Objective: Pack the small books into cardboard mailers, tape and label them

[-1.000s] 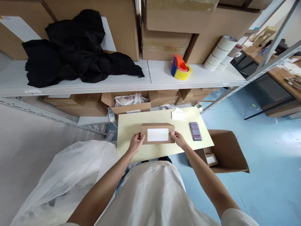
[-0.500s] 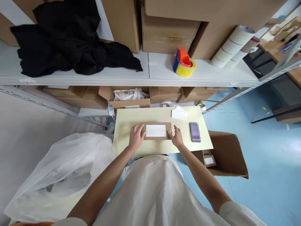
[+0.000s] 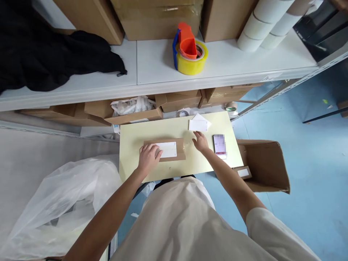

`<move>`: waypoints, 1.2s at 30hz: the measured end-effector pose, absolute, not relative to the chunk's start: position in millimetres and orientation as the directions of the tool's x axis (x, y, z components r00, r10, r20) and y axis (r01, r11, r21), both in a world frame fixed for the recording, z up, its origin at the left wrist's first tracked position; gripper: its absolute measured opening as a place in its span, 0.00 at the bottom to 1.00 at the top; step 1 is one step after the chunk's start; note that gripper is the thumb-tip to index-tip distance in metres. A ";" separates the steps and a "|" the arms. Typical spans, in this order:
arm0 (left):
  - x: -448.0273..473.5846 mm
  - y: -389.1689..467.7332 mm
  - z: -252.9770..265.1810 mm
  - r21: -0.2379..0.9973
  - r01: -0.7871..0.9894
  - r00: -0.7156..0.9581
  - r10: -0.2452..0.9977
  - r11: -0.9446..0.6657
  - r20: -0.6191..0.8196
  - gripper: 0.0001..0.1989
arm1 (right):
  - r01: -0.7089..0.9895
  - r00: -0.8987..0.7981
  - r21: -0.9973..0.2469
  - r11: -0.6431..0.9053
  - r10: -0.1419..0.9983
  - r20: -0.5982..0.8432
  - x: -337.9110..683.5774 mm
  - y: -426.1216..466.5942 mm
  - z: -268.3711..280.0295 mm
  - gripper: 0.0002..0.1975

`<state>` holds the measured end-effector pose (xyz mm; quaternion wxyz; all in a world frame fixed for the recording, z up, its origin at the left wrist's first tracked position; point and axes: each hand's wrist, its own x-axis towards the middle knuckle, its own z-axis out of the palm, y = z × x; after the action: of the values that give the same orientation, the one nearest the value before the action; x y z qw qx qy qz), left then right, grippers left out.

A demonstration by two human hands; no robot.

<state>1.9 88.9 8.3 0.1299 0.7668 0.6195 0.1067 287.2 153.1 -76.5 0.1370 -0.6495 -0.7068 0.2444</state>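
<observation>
A flat brown cardboard box with a white label lies on the pale yellow tabletop. My left hand grips its left end, fingers over the top and partly across the label. My right hand is off the box, to its right, holding nothing, with its fingers apart. Just beyond that hand lie white paper slips or labels, one partly over another. A phone with a lit screen is to the right of my right hand.
Above the table's far side runs a grey shelf with a tape dispenser, black cloth and white rolls. An open carton stands at the right, and translucent plastic sheeting is bunched at the left.
My right hand has let go of the box's right end and moved toward the white slips. My left hand now reaches further over the label. The whole view has shifted and tilted.
</observation>
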 end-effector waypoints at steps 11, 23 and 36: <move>74.9 146.3 12.0 0.462 0.854 0.274 0.962 -0.239 -0.009 0.12 | 0.937 -0.270 -0.289 0.197 0.933 -0.239 323.2 193.5 -128.1 0.22; 130.8 196.3 -6.0 0.618 0.782 0.162 0.932 0.078 -0.324 0.23 | 0.909 -0.199 -0.389 0.151 0.976 -0.087 327.7 170.9 -88.4 0.18; 106.8 243.1 55.8 0.450 0.868 0.320 0.928 -0.209 -0.188 0.19 | 0.415 -0.446 -0.867 0.275 0.892 0.070 341.6 223.8 -43.5 0.27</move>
<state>106.8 243.1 55.8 0.2444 0.7749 0.5797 0.0612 341.6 223.8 -43.5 0.2898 -0.4391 -0.7441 0.4116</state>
